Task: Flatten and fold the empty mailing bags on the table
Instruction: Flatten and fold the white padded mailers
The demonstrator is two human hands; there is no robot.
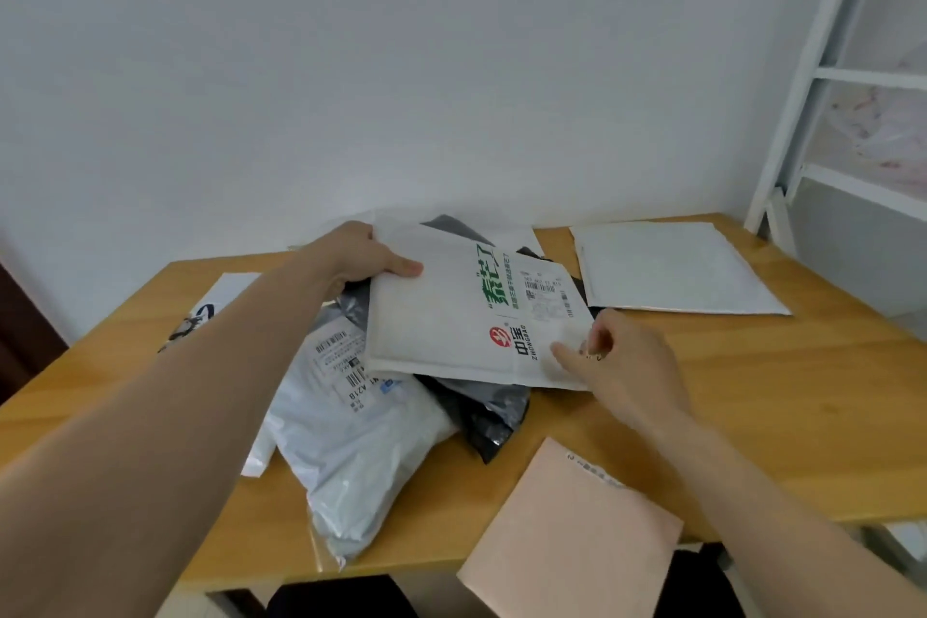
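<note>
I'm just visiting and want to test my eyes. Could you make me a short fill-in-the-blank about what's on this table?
1. Both hands hold the white padded envelope, whose large printed characters are ____ in colour.
2. The left hand grips its far corner; the ____ hand pinches its near corner.
3. The envelope hanging over the table's near edge is ____ in colour.

Missing words: green; right; pink

- A plain white wall (401, 65) stands behind the table.
- A white metal frame (822, 65) with crossbars rises at the right.
- A dark door edge (20, 331) shows at far left.
</note>
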